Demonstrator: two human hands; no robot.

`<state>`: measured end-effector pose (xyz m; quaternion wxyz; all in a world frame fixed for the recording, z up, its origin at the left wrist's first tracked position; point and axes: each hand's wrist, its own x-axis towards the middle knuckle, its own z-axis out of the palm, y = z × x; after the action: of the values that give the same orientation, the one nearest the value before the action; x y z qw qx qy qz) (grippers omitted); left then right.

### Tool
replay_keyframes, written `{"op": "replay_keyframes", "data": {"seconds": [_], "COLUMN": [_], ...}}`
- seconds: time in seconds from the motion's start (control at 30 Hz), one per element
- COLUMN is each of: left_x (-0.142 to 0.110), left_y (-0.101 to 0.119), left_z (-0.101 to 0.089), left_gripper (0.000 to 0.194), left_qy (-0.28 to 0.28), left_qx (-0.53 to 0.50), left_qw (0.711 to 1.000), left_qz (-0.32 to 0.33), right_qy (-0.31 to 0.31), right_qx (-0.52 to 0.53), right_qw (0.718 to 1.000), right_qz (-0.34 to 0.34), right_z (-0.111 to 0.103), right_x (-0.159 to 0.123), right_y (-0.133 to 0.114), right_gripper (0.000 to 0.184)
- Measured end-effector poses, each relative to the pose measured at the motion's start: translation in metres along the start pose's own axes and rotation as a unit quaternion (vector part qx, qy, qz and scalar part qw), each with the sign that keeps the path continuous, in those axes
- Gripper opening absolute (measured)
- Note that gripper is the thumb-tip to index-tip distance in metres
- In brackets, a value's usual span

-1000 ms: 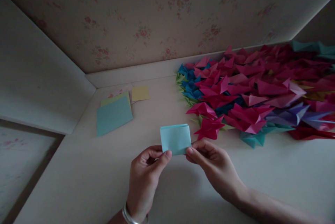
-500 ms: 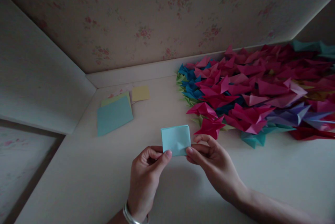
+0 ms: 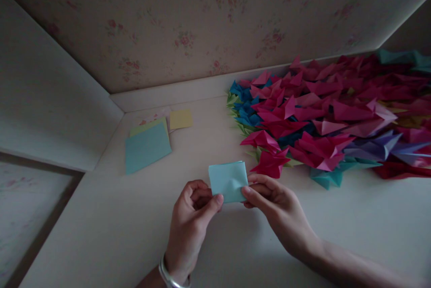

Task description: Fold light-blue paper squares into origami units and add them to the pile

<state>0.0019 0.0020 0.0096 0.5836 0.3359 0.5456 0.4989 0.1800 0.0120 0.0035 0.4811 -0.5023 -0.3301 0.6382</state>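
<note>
A small folded light-blue paper [image 3: 228, 179], nearly square, is held up just above the white table. My left hand [image 3: 191, 220] pinches its lower left corner, thumb in front and fingers behind. My right hand [image 3: 276, 209] grips the lower right side the same way, its thumb pressed on the paper's face. Several layers show along the top edge of the paper. The fingers behind it are partly hidden. A silver bangle [image 3: 168, 274] circles my left wrist.
Many folded paper shapes [image 3: 319, 117], mostly pink and red with some blue, green and purple, cover the right side of the table [image 3: 101, 220]. On the left lie a teal sheet [image 3: 148, 149], a green sheet [image 3: 141, 128] and a yellow square [image 3: 181, 119]. A flowered wall [image 3: 202, 19] rises behind.
Both hands and the folded paper have shifted slightly to the right. My right fingers have drawn in closer to the paper's edge. The sheets and paper shapes have stayed put.
</note>
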Motion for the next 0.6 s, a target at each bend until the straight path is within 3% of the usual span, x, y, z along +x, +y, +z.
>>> {"op": "replay_keyframes", "data": {"seconds": [0.1, 0.23, 0.47, 0.6], "left_x": [-0.0007, -0.0035, -0.0054, -0.0076], "left_y": [0.0038, 0.0066, 0.0059, 0.0066], "left_z": [0.0009, 0.0023, 0.0019, 0.0032], "left_gripper": [0.031, 0.019, 0.019, 0.019], "left_qy": [-0.042, -0.100, -0.107, -0.124], "left_qx": [0.031, 0.057, 0.080, 0.115], "left_qw": [0.998, 0.992, 0.990, 0.985], "left_qz": [-0.022, -0.054, -0.048, -0.038], "right_qy": [-0.001, -0.015, -0.058, -0.036], "right_qx": [-0.019, -0.022, -0.021, -0.060], "right_qw": [1.000, 1.000, 0.998, 0.997], "right_qz": [0.003, -0.002, 0.013, -0.015], "right_z": [0.0013, 0.0015, 0.0002, 0.0003], "right_x": [-0.0004, -0.0026, -0.0038, -0.0016], "right_y": [-0.0039, -0.0070, -0.0048, -0.0070], "right_gripper": [0.026, 0.022, 0.028, 0.034]}}
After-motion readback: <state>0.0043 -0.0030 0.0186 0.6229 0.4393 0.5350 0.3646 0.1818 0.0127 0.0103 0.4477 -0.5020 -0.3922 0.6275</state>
